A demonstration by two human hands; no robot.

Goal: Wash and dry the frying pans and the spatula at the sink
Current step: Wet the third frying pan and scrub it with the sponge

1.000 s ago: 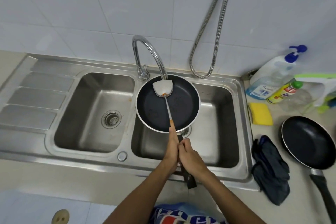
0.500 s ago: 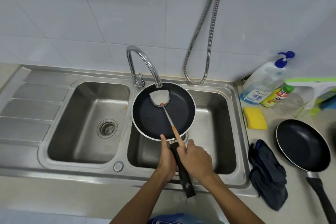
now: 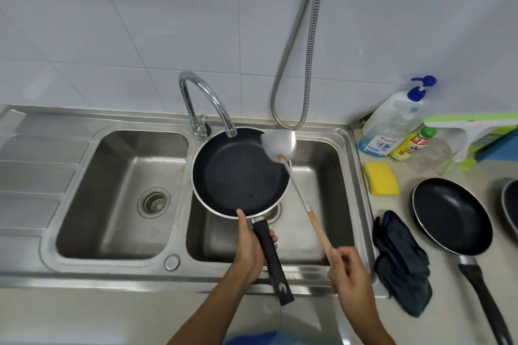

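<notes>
Centrally, the left hand [image 3: 248, 246] is gripping the handle of the pan [image 3: 241, 176], the right hand [image 3: 347, 272] is pinching the spatula [image 3: 280, 147]; washing seemingly unstarted.

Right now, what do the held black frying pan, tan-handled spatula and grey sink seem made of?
Black frying pan: matte coating, probably nonstick; silvery metal rim. Tan-handled spatula: blurred blade, likely metal; handle looks wooden. Grey sink: brushed steel, soft reflections.
</notes>
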